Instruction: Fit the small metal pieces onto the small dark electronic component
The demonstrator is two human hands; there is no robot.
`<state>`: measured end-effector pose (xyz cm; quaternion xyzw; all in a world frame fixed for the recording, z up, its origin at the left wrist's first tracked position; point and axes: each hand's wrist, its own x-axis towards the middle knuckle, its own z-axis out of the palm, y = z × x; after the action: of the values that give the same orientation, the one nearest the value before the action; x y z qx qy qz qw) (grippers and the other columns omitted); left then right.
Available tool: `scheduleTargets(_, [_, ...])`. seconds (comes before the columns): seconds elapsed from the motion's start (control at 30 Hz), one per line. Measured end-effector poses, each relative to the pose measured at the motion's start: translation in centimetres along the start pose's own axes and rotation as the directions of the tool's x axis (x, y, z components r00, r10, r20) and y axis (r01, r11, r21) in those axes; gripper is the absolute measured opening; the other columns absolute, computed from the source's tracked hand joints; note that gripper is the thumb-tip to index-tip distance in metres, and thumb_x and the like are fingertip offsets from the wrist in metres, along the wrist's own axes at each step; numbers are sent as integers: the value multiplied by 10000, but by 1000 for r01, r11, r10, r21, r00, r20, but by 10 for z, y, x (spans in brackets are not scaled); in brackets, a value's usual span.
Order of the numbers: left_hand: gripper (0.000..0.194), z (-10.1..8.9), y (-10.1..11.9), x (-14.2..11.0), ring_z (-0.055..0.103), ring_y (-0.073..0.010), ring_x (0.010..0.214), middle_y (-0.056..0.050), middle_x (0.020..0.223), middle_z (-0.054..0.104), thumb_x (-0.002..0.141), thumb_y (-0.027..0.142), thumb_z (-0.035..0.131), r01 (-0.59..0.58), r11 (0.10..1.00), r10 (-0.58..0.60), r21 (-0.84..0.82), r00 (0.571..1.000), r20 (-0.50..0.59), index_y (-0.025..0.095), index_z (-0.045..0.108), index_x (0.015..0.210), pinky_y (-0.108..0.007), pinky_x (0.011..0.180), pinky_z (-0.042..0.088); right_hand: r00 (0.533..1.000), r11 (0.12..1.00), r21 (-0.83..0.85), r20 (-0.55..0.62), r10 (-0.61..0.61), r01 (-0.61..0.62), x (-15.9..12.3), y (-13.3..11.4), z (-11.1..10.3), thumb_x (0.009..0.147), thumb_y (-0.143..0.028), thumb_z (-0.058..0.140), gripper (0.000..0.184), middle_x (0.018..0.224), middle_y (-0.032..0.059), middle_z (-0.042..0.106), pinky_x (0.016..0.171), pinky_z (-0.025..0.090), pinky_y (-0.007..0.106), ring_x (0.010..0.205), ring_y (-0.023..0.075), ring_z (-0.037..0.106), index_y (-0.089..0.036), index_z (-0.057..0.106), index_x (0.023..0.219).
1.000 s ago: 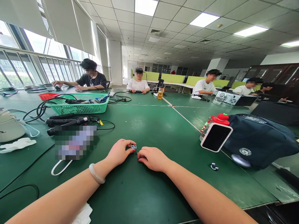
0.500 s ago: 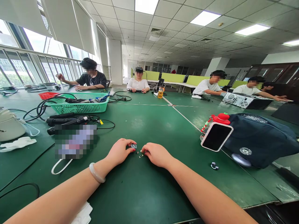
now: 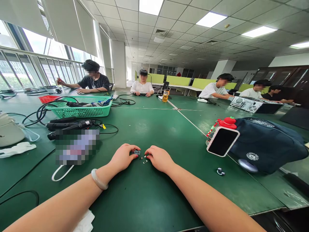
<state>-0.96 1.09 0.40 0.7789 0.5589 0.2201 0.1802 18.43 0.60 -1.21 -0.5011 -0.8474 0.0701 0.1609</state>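
Note:
My left hand grips a small blue-and-white circuit board by its left side, between thumb and fingers, at the table surface. To its right, my right hand is closed in a pinch, with a tiny whitish part at its fingertips. Between the hands lie a thin silver-edged rectangular piece and a tiny reddish part. These parts are too small to make out in detail.
A green basket of cables and black tools stand left. On the right are a phone, a dark blue bag and an earbud-like item. Several people sit around the green table; a computer case stands far right.
My right hand has shifted slightly right and up, uncovering the small pieces. My left hand keeps the circuit board. Far right, the computer case has moved right; the person at left has raised a hand.

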Motion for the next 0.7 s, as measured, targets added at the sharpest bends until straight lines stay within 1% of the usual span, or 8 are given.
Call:
scheduleTargets(0.2, [292, 0, 0, -1, 541, -204, 984, -29, 972, 630, 714, 260, 550, -29, 1000, 29, -4, 1000, 8, 279, 653, 987, -313, 882, 416, 1000, 1000, -12, -2, -2, 2, 3, 1, 5, 841, -201, 477, 120, 841, -5, 572, 638, 357, 218, 738, 106, 536, -211, 593, 812])
scheduleTargets(0.37, [280, 1, -1, -2, 564, -189, 928, -26, 980, 618, 723, 279, 555, -34, 999, 34, -34, 999, 13, 285, 651, 986, -316, 881, 423, 1000, 1000, -15, 4, -15, 15, 0, -2, 1, 839, -195, 486, 90, 841, 3, 562, 620, 353, 225, 716, 106, 529, -194, 570, 808])
scheduleTargets(0.43, [274, 1, -1, -2, 567, -190, 917, -24, 956, 623, 719, 302, 569, -43, 998, 43, -43, 999, 12, 282, 656, 978, -317, 879, 426, 999, 1000, -7, -20, -29, 29, -1, -5, 0, 849, -200, 478, 91, 847, 7, 559, 630, 360, 225, 720, 106, 526, -192, 565, 822])
scheduleTargets(0.6, [258, 1, 3, -3, 578, -193, 900, -24, 944, 628, 696, 325, 605, -87, 993, 90, -81, 996, 30, 279, 667, 942, -320, 868, 433, 983, 993, 21, -146, -111, 116, -2, -14, -2, 882, -228, 436, 141, 888, 20, 570, 684, 388, 220, 772, 109, 530, -189, 571, 867])
scheduleTargets(0.7, [253, 1, 4, -4, 580, -194, 911, -18, 946, 631, 681, 322, 620, -113, 986, 120, -124, 992, 47, 272, 666, 925, -314, 870, 435, 976, 989, 0, -162, -146, 148, -3, -18, -3, 896, -235, 411, 181, 892, 28, 581, 693, 395, 216, 781, 108, 535, -185, 585, 883])
